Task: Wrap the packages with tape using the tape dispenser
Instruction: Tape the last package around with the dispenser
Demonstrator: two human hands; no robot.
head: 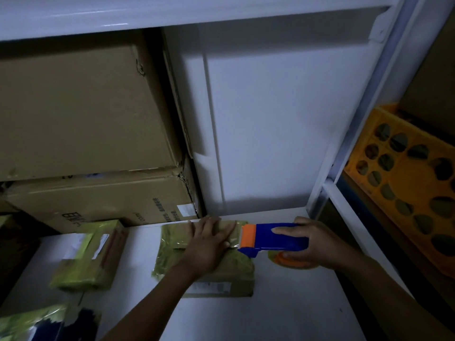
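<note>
A brown cardboard package (229, 271) partly covered in greenish tape lies on the white shelf surface (283, 311) in the lower middle. My left hand (209, 242) presses flat on its top with straight fingers. My right hand (317, 242) grips a blue tape dispenser (275, 238) with an orange blade end, which touches the package's right edge. An orange tape roll (293, 263) shows under that hand.
A second taped package (91, 254) lies to the left, and another wrapped item (37, 323) sits at the bottom left. Large stacked cardboard boxes (81, 119) fill the back left. A white back panel (270, 119) stands behind. A yellow perforated crate (406, 180) sits at right.
</note>
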